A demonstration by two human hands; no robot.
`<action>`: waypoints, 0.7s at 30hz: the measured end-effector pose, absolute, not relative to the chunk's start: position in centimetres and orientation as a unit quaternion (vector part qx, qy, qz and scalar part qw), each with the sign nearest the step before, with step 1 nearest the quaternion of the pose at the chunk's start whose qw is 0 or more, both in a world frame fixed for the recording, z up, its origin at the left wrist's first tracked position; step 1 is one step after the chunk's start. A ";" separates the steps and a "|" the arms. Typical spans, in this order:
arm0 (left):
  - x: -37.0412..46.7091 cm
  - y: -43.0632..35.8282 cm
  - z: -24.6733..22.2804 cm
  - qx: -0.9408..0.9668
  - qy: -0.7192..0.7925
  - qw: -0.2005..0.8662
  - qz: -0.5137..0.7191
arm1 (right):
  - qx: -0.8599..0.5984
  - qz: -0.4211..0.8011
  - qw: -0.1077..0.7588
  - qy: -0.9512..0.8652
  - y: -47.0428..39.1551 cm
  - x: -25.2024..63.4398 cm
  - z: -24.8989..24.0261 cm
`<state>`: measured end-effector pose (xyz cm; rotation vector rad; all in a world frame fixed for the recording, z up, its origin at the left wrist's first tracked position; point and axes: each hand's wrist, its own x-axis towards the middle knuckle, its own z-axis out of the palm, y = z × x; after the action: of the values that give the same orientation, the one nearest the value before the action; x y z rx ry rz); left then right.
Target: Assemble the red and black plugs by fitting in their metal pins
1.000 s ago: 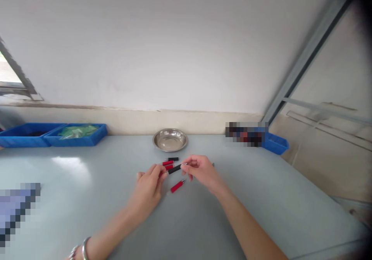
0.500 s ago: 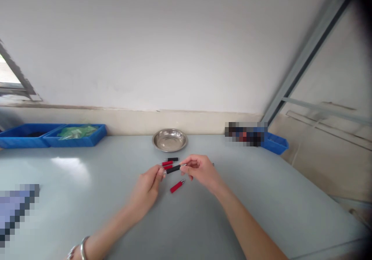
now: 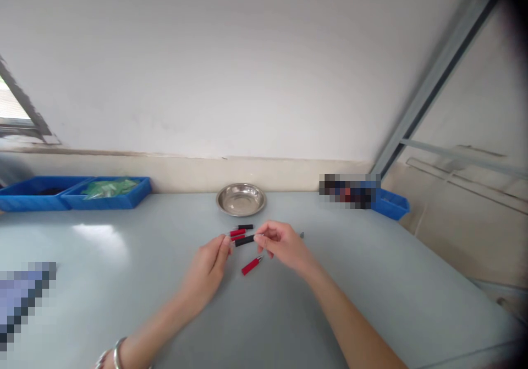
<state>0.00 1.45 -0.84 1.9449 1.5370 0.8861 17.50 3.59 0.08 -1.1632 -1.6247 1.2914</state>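
A black pen (image 3: 245, 241) with silvery ends is held level between both hands above the table. My left hand (image 3: 213, 258) pinches its left end, and my right hand (image 3: 280, 243) pinches the right end between thumb and fingers. Just behind the pen, two red pen pieces (image 3: 237, 232) and a black one (image 3: 245, 227) lie side by side, partly covered by the held pen and my left fingers. Closer to me rests another red pen piece (image 3: 251, 266) with a silver tip. A small silvery part (image 3: 302, 235) shows beyond my right hand.
A round metal dish (image 3: 241, 200) stands behind the pens near the wall. Two blue trays (image 3: 117, 200) are at the back left, one with a green plastic bag (image 3: 110, 188). At the back right is another blue bin (image 3: 390, 204) beside a blurred patch. The grey table (image 3: 165, 330) spreads around.
Both hands stay almost in place, still gripping the black pen. My right fingers have shifted very slightly left along its end. The pieces on the table have not moved.
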 end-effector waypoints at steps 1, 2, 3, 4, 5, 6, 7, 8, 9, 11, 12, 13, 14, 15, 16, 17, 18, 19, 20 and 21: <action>0.0 1.5 -0.9 0.717 0.564 0.247 0.326 | -0.451 0.502 0.368 -0.639 3.6 17.5 0.0; 0.0 1.5 -1.0 0.720 0.563 0.242 0.326 | -0.447 0.501 0.363 -0.646 3.6 17.5 0.0; -0.1 1.5 -1.0 0.722 0.563 0.239 0.324 | -0.443 0.500 0.357 -0.653 3.6 17.5 0.0; -0.1 1.5 -1.1 0.724 0.563 0.236 0.322 | -0.438 0.500 0.351 -0.660 3.6 17.6 0.0; -0.1 1.6 -1.1 0.725 0.563 0.233 0.321 | -0.433 0.499 0.345 -0.666 3.5 17.6 0.0; -0.1 1.6 -1.2 0.726 0.563 0.229 0.320 | -0.428 0.500 0.340 -0.672 3.5 17.7 0.1; -0.1 1.6 -1.2 0.728 0.563 0.226 0.320 | -0.425 0.499 0.337 -0.676 3.4 17.7 0.1; -0.1 1.6 -1.2 0.729 0.562 0.222 0.320 | -0.424 0.498 0.333 -0.680 3.3 17.8 0.2; -0.1 1.5 -1.1 0.731 0.562 0.217 0.321 | -0.423 0.495 0.330 -0.683 3.3 17.8 0.2; -0.1 1.5 -1.1 0.736 0.560 0.206 0.321 | -0.423 0.488 0.326 -0.691 3.1 17.8 0.4; -0.1 1.5 -1.0 0.740 0.557 0.198 0.321 | -0.423 0.483 0.325 -0.694 3.1 17.8 0.4; -0.1 1.4 -1.0 0.744 0.554 0.188 0.321 | -0.423 0.479 0.323 -0.698 3.1 17.8 0.4; -0.1 1.4 -1.0 0.749 0.551 0.177 0.321 | -0.423 0.476 0.323 -0.701 3.0 17.8 0.4; -0.1 1.4 -1.0 0.755 0.548 0.167 0.320 | -0.423 0.473 0.322 -0.703 3.0 17.8 0.4; -0.1 1.4 -1.0 0.759 0.545 0.157 0.318 | -0.423 0.470 0.321 -0.705 3.0 17.8 0.5; -0.2 1.4 -1.0 0.763 0.544 0.150 0.315 | -0.425 0.468 0.321 -0.705 3.0 17.8 0.5; -0.2 1.4 -1.0 0.767 0.543 0.145 0.311 | -0.427 0.467 0.321 -0.705 2.9 17.8 0.5; -0.2 1.4 -1.0 0.769 0.542 0.141 0.308 | -0.430 0.465 0.321 -0.704 2.9 17.8 0.5; -0.2 1.3 -1.0 0.772 0.541 0.138 0.305 | -0.432 0.464 0.322 -0.703 2.9 17.7 0.6; -0.2 1.3 -1.0 0.774 0.539 0.135 0.302 | -0.434 0.462 0.324 -0.702 2.9 17.7 0.6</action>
<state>-0.21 1.32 -0.98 2.2431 1.5629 0.8764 17.73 2.87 0.62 -1.1386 -1.8420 1.2122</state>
